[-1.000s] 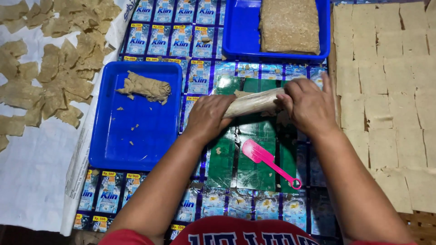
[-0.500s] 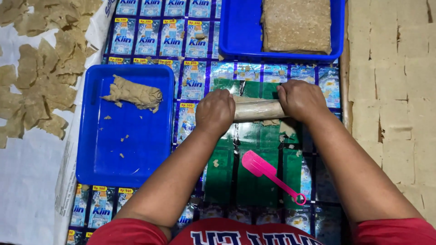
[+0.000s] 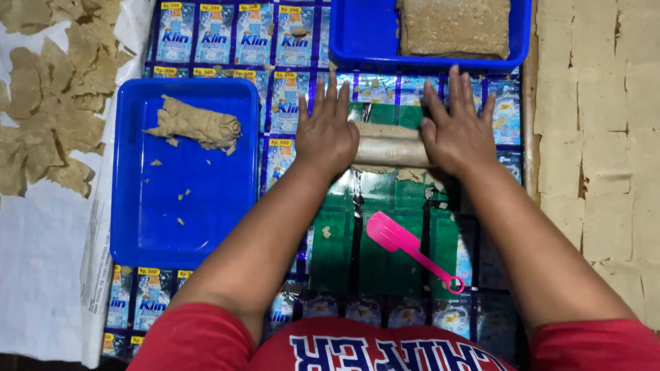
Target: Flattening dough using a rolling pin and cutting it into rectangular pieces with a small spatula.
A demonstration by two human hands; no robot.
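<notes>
My left hand [image 3: 326, 130] and my right hand [image 3: 456, 124] lie flat, fingers spread, on the two ends of a beige dough roll [image 3: 389, 148]. The roll rests on a mat of glued plastic sachets [image 3: 364, 240], green under the roll and blue around it. Neither hand grips anything; both palms press down on the roll. A pink plastic spatula [image 3: 411, 248] sits on the mat just near of the roll, between my forearms.
A blue tray [image 3: 185, 206] at left holds a finished dough roll [image 3: 196, 126] and crumbs. Another blue tray [image 3: 357, 41] at the top holds a brown dough slab [image 3: 454, 26]. Torn dough scraps [image 3: 48, 103] lie far left; cut dough squares [image 3: 598, 137] cover the right.
My hands went from curled around the roll to flat with fingers spread, pushing it slightly away. The view shifted left a little.
</notes>
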